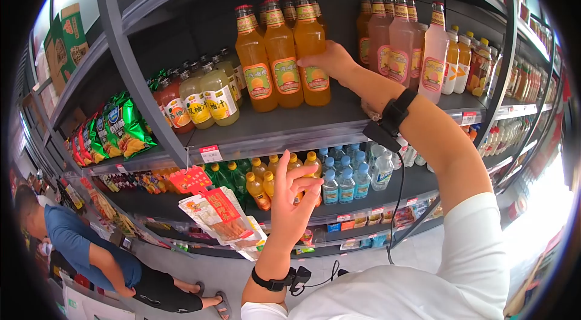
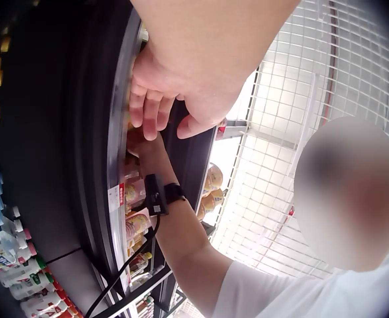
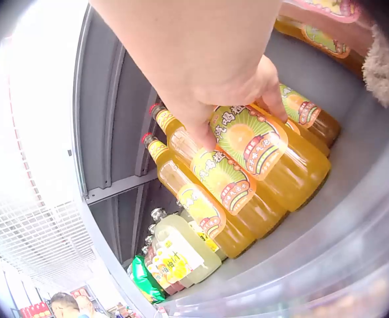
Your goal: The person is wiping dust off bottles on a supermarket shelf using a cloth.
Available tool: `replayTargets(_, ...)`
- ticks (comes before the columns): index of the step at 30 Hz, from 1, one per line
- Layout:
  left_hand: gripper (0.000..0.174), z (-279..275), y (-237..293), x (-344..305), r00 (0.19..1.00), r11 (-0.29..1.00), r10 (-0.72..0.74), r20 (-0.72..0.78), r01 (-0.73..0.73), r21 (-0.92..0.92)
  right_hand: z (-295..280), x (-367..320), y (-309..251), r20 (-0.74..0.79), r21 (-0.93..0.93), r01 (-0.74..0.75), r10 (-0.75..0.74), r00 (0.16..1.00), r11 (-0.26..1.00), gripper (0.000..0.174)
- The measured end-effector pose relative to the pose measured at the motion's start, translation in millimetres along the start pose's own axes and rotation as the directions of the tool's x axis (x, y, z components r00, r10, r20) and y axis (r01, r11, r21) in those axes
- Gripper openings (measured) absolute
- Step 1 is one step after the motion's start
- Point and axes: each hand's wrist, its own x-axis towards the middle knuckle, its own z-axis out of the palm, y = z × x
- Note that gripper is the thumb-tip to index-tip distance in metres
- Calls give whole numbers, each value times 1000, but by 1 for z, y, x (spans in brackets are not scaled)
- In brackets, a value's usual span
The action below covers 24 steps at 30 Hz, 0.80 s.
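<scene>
My right hand [image 1: 331,61] grips the rightmost front orange bottle [image 1: 310,38] on the upper shelf, thumb on its left side. Two more orange bottles, one of them the middle bottle [image 1: 279,53], stand upright to its left, with others behind. In the right wrist view the right hand [image 3: 227,99] curls round the upper part of the bottle [image 3: 297,165], its base on the shelf. My left hand [image 1: 292,202] is raised in front of the lower shelf, fingers partly bent, holding nothing. The left wrist view shows the left hand [image 2: 178,93] with loosely bent fingers.
Pink bottles [image 1: 402,41] stand to the right, yellow juice bottles [image 1: 218,96] and green snack bags [image 1: 124,126] to the left. Hanging packets [image 1: 221,214] are left of my left hand. Small blue-capped bottles [image 1: 346,184] fill the shelf below. A person in blue [image 1: 91,247] stands lower left.
</scene>
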Motion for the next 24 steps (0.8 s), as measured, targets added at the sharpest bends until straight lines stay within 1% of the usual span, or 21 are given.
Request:
replayTargets(1,74,0,-3,0,1000,1000,-5,-2,5,-7,1,0,1,-4,-3,12,-12,1000,1000,47)
replayTargets(4,75,3,-8,3,1000,999,-22,4,22,-23,-1,-3,-4,46,-41,3,-1,999,999,53)
replayTargets(5,75,4,-9,4,1000,999,-27,5,27,-23,0,-5,-7,27,-72,-10,12,1000,997,54)
replayTargets(8,74,7,-12,8,1000,999,-22,17,23,-33,1,-9,-10,5,-106,21,-20,1000,994,58)
replayTargets(9,73,9,-13,9,1000,999,-19,24,19,-37,2,-2,0,18,-70,39,-38,999,997,61)
replayTargets(12,73,14,-15,13,999,998,-10,46,12,-60,0,9,15,-91,-231,-61,41,995,971,70)
replayTargets(13,73,16,-15,13,999,997,-14,50,18,-71,-8,-8,-3,-132,-270,-119,86,988,955,81)
replayTargets(16,73,20,-16,17,997,997,-20,80,26,-73,-35,-31,-12,-123,-343,23,-69,990,939,84)
replayTargets(19,72,25,-18,21,992,997,-16,122,25,-76,-75,-69,-22,-106,-253,197,-229,968,947,76)
replayTargets(21,73,29,-21,24,990,995,-11,144,26,-101,-105,-89,-20,-231,-344,305,-395,889,888,64)
replayTargets(22,73,32,-21,25,988,994,-24,153,40,-105,-124,-98,-18,-287,-417,308,-446,848,855,59)
replayTargets(23,73,35,-20,26,986,993,-37,163,55,-109,-146,-103,-11,-344,-458,284,-462,817,842,58)
replayTargets(24,73,39,-20,27,983,991,-51,174,71,-112,-165,-109,-8,-447,-461,215,-435,781,861,56)
